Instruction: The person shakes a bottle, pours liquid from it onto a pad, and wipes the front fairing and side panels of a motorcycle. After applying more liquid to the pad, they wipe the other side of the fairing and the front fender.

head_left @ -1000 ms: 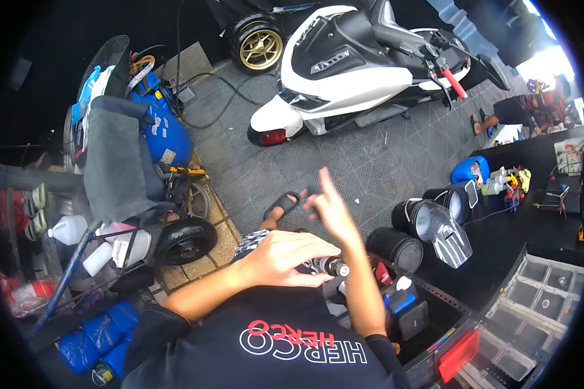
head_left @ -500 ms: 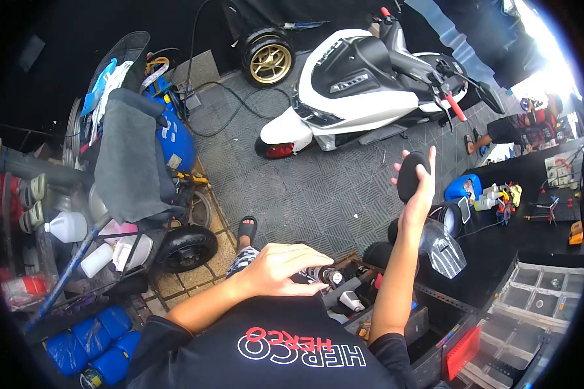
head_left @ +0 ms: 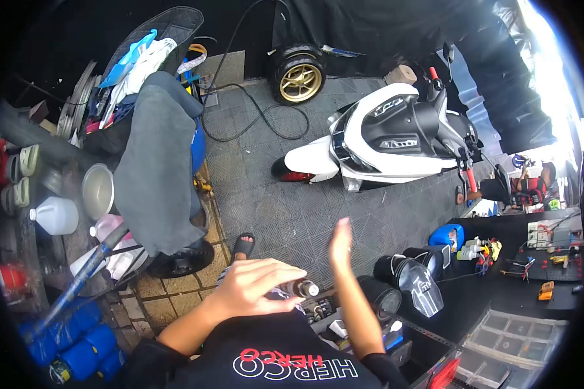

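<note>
My left hand (head_left: 250,288) is closed around a small dark bottle (head_left: 298,288) in front of my shirt. The bottle lies on its side between thumb and fingers, with its pale, shiny end pointing right. My right hand (head_left: 341,245) is raised a little farther forward, seen edge-on and blurred. Its fingers overlap one another, so whether it holds anything is hidden. Beyond both hands, a white scooter (head_left: 376,139) with red grips stands on the grey tiled floor (head_left: 272,207).
On the left, a grey cloth (head_left: 152,175) hangs over a cluttered rack with a translucent jug (head_left: 55,216). A black bucket (head_left: 399,269) and a compartment organizer (head_left: 509,343) are at the right. A gold-rimmed wheel (head_left: 300,83) stands behind, and another person (head_left: 522,188) sits far right.
My right hand has moved down and left and turned edge-on; the black oval pad in it is now out of sight. My left hand and bottle have shifted slightly left. The view has shifted.
</note>
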Tool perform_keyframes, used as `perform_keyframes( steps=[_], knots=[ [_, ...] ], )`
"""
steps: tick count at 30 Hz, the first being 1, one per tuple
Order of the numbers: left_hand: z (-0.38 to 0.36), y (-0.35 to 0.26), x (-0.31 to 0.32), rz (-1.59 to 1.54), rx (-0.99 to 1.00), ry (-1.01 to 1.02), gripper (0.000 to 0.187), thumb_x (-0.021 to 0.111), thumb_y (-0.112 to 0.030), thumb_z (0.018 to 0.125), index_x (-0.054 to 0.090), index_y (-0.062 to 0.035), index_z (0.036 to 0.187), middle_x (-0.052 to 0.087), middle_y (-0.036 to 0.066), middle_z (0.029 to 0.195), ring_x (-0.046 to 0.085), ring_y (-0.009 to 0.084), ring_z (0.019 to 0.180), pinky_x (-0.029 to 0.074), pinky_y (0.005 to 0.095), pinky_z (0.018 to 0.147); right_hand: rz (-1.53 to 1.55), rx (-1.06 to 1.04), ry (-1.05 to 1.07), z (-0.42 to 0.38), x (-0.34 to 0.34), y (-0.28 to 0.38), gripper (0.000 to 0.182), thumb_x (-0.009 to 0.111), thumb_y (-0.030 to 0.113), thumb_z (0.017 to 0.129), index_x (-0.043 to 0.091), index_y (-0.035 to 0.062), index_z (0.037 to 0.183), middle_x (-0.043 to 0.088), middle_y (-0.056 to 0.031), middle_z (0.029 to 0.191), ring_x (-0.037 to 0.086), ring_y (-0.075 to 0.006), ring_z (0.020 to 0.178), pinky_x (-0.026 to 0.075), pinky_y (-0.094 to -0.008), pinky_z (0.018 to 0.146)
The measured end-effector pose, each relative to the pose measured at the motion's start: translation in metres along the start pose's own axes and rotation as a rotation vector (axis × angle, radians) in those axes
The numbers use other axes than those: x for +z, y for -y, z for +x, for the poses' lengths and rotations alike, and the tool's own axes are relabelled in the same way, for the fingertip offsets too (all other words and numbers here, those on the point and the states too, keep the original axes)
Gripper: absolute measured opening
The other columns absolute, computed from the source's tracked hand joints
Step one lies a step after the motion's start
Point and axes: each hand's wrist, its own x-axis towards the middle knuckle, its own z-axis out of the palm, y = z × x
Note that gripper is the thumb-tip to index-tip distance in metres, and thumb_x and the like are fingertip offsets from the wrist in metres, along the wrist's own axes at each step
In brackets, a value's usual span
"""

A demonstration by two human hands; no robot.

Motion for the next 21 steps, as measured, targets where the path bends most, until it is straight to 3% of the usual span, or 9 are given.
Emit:
perform_keyframes(
  steps=[1,2,7,9,11,13,15,17,21],
  knots=[
    [-0.002,0.005,-0.010,-0.006,-0.011,-0.032,0.044,0.088,-0.016,0.074,0.070,-0.0038,0.112,0.076,0.009,0.097,0.075,0.0245,0.083,0.060,0.0326,0.073,-0.217,-0.235,-0.246,0.056,-0.016,-0.039,0.062,0.038,0.035,0.112,0.037,-0.0141,0.150,0.037,-0.0316,0.158,0.034,-0.0381,0.150,0.024,-0.0425,0.126],
    [0.000,0.008,-0.021,-0.001,0.009,-0.041,0.046,0.089,-0.012,0.069,0.071,-0.0008,0.110,0.077,0.012,0.095,0.077,0.0261,0.082,0.061,0.0334,0.071,0.025,-0.149,-0.434,0.045,-0.046,0.073,0.061,0.040,0.032,0.112,0.034,-0.0143,0.151,0.035,-0.0324,0.159,0.034,-0.0404,0.150,0.024,-0.0428,0.125],
    [-0.004,0.024,-0.052,0.012,0.012,-0.038,0.046,0.089,-0.009,0.067,0.071,-0.0016,0.109,0.077,0.012,0.096,0.077,0.0262,0.085,0.062,0.0347,0.075,-0.266,-0.698,-0.649,0.049,-0.083,0.215,0.060,0.048,0.025,0.109,0.031,-0.0073,0.156,0.031,-0.0269,0.163,0.031,-0.0390,0.150,0.021,-0.0474,0.124],
    [0.002,0.026,-0.056,-0.005,0.040,-0.025,0.045,0.089,-0.009,0.068,0.071,-0.0017,0.109,0.077,0.012,0.096,0.077,0.0262,0.085,0.062,0.0350,0.076,-0.354,-0.928,-0.462,0.012,-0.058,0.248,0.054,0.056,0.015,0.101,0.045,-0.0057,0.150,0.048,-0.0228,0.153,0.041,-0.0383,0.144,0.027,-0.0474,0.121],
    [0.009,0.024,-0.060,0.003,0.063,0.012,0.046,0.090,-0.010,0.068,0.071,-0.0015,0.109,0.077,0.011,0.097,0.077,0.0272,0.085,0.062,0.0355,0.077,-0.367,-1.064,0.001,-0.027,-0.036,0.234,0.051,0.072,0.018,0.085,0.065,-0.0001,0.132,0.064,-0.0221,0.134,0.060,-0.0402,0.126,0.047,-0.0473,0.107],
    [0.012,0.021,-0.065,-0.004,0.087,0.035,0.046,0.090,-0.012,0.068,0.071,-0.0021,0.109,0.077,0.011,0.097,0.077,0.0272,0.086,0.062,0.0357,0.077,-0.373,-1.151,0.409,-0.071,-0.013,0.208,0.055,0.078,0.024,0.082,0.066,0.0033,0.131,0.067,-0.0178,0.131,0.066,-0.0353,0.120,0.054,-0.0441,0.101],
    [0.014,0.021,-0.069,-0.037,0.114,0.028,0.045,0.089,-0.013,0.072,0.069,-0.0034,0.112,0.075,0.009,0.097,0.075,0.0260,0.085,0.061,0.0349,0.074,-0.383,-0.964,0.663,-0.106,-0.005,0.151,0.053,0.079,0.028,0.083,0.067,0.0032,0.128,0.071,-0.0160,0.124,0.070,-0.0337,0.112,0.057,-0.0416,0.095],
    [0.019,0.021,-0.071,-0.038,0.126,0.010,0.045,0.089,-0.014,0.073,0.070,-0.0028,0.112,0.075,0.010,0.098,0.075,0.0262,0.084,0.061,0.0350,0.074,-0.436,-0.817,0.545,-0.131,-0.003,0.129,0.049,0.078,0.028,0.086,0.069,0.0034,0.126,0.074,-0.0161,0.119,0.072,-0.0334,0.109,0.059,-0.0403,0.093],
    [0.022,0.028,-0.064,-0.098,-0.006,0.081,0.041,0.087,-0.013,0.076,0.069,-0.0018,0.111,0.076,0.012,0.100,0.075,0.0245,0.078,0.061,0.0326,0.068,0.027,-0.435,0.186,-0.145,-0.006,0.125,0.041,0.069,0.019,0.097,0.066,0.0026,0.134,0.072,-0.0164,0.127,0.073,-0.0255,0.111,0.058,-0.0346,0.091]
  ],
)
